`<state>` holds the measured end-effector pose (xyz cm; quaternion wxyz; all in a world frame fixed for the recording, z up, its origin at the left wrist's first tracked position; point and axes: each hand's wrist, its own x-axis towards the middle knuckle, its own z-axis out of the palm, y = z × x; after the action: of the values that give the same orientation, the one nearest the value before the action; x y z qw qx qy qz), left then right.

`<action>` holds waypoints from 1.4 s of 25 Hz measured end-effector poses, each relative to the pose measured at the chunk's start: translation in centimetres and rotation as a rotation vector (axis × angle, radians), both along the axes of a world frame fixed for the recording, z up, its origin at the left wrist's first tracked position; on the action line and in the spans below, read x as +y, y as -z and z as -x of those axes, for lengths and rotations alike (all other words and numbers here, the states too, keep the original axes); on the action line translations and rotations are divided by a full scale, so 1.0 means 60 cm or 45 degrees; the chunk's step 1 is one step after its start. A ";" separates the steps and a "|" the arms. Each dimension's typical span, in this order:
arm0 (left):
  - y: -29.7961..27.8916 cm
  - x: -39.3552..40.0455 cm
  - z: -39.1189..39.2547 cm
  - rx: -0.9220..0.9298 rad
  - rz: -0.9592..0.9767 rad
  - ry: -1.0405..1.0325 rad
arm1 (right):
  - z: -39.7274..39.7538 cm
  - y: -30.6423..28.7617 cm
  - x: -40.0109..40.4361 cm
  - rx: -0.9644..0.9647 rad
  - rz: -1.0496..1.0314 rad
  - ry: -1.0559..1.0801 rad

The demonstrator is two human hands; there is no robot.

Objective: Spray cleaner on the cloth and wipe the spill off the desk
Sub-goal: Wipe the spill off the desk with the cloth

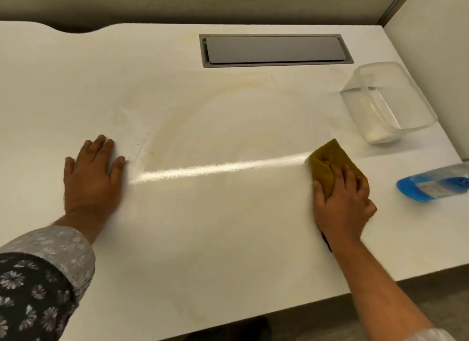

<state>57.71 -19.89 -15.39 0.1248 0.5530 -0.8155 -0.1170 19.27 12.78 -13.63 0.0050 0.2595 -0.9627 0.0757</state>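
Observation:
My right hand (342, 203) presses a mustard-yellow cloth (328, 158) flat against the white desk (203, 239), right of centre. The cloth sticks out beyond my fingers toward the back. A faint yellowish smear (228, 117) arcs across the middle of the desk, with a wet shiny streak (215, 166) running from the cloth leftward. My left hand (92, 173) lies flat on the desk at the left, fingers spread, holding nothing. The blue cleaner bottle (434, 184) lies on its side at the right edge, just right of my right hand.
A clear plastic container (388, 104) with a little liquid stands at the back right. A grey cable hatch (275, 50) is set into the desk at the back. A partition wall (436, 41) borders the right side. The desk's front edge runs lower right.

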 end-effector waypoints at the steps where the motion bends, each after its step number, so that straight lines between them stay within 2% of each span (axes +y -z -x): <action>1: 0.000 0.000 0.001 0.001 0.003 0.007 | -0.002 0.002 -0.023 0.010 0.008 0.070; 5: -0.002 0.003 0.002 -0.015 0.004 -0.009 | 0.011 -0.007 -0.141 -0.071 0.039 0.195; 8: -0.003 0.001 0.003 -0.014 -0.007 -0.001 | 0.000 -0.015 -0.244 -0.153 0.007 0.094; 16: -0.016 0.007 0.008 -0.030 -0.046 -0.013 | -0.221 -0.023 -0.448 -0.087 -0.052 -0.787; 20: -0.024 0.008 0.011 -0.021 -0.059 -0.032 | -0.311 -0.016 -0.446 -0.141 -0.039 -1.225; 23: -0.026 0.008 0.011 -0.036 -0.066 -0.029 | -0.285 -0.019 -0.391 -0.173 -0.063 -1.383; 28: -0.037 0.015 0.015 -0.153 -0.130 -0.038 | -0.218 -0.034 -0.259 -0.210 -0.142 -1.274; 35: -0.042 0.026 0.021 -0.113 -0.170 -0.013 | -0.113 -0.058 -0.166 -0.182 -0.057 -0.784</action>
<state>56.43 -18.32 -12.84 0.0519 0.5690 -0.8076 -0.1458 26.06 2.83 -10.14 -0.0916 0.5328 -0.8383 0.0704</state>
